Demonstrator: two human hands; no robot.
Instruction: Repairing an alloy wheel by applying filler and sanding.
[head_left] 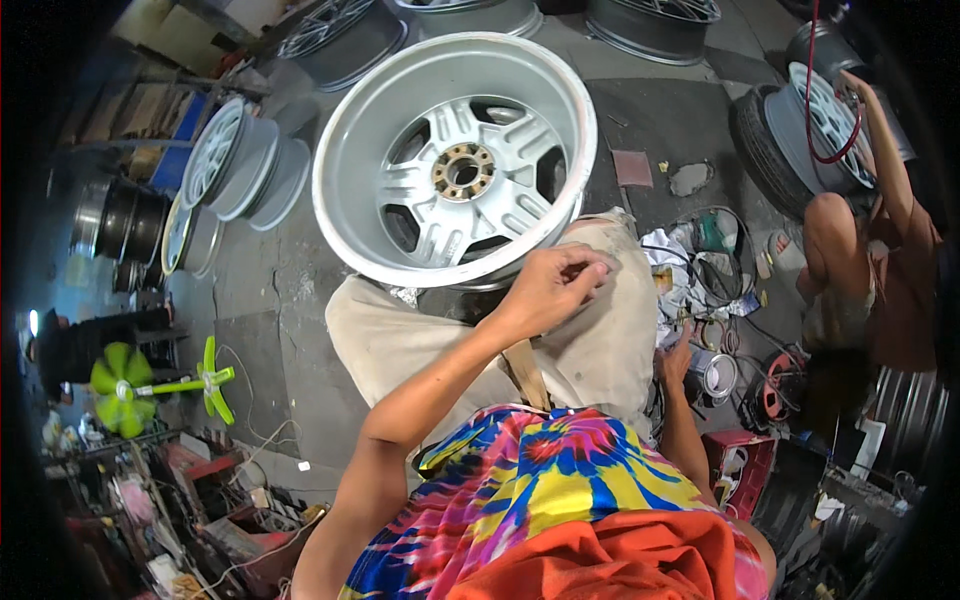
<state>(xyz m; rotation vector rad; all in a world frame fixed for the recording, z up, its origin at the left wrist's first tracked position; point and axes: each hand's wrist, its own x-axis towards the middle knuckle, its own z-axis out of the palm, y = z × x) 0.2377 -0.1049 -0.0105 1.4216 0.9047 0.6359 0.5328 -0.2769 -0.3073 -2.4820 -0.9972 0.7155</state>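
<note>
A large silver alloy wheel rim [340, 190] stands tilted before my knees, its hollow side and spoked centre facing me. My left hand [560, 288] is over my right thigh, just off the rim's near edge. Its fingers are curled in towards the thumb; whatever they may hold is too small to make out. Down beside my right thigh is my right hand [676, 358], with a finger stretched out and the rest partly hidden. Close to it are an open metal can [716, 376] and a heap of crumpled white wrapping [672, 248].
At the right a person [895, 250] crouches by another wheel with a tyre [768, 150], holding a red hose [838, 160]. More rims [235, 160] stand left and at the back. A green fan [122, 388] is at left. A red crate [735, 465] and cables lie right.
</note>
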